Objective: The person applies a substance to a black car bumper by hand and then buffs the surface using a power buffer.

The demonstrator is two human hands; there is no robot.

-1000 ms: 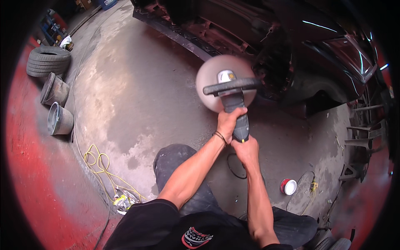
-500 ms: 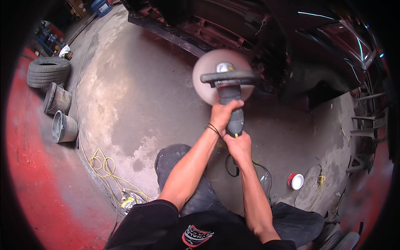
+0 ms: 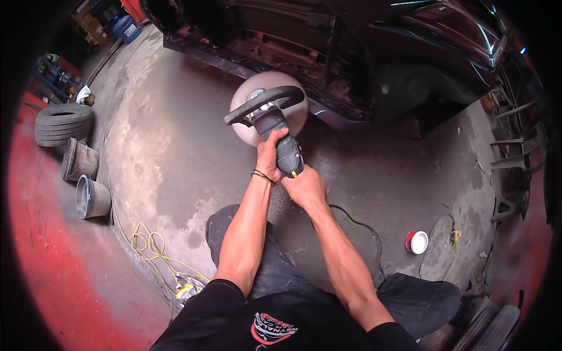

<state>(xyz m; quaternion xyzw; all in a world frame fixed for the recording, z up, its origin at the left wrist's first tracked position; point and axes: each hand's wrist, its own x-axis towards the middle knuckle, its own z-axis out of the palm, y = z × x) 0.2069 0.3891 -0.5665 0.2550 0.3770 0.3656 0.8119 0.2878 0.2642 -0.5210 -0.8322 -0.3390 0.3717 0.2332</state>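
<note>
A dark grey rotary polisher (image 3: 288, 153) with a looped front handle and a large round whitish pad (image 3: 297, 109) is out in front of me. My left hand (image 3: 267, 154) is wrapped round the polisher's body from the left side. Closer to me, my right hand (image 3: 306, 186) grips the rear end of it, where a black cord trails off to the right. The pad's far edge overlaps the lower sill of a dark car (image 3: 410, 64) in the picture; whether they touch, I cannot tell. The pad's surface looks blurred and smooth.
Along the left stand a tyre (image 3: 64, 124) and two grey buckets (image 3: 98, 199). A yellow cable (image 3: 153, 250) lies coiled on the concrete floor. To the right are a red-and-white tub (image 3: 417, 242), a yellow connector (image 3: 455, 236) and stacked dark chairs (image 3: 515, 158).
Both hands have carried the polisher to the left along the car, and its handle has turned to tilt up toward the right. The view has shifted slightly.
</note>
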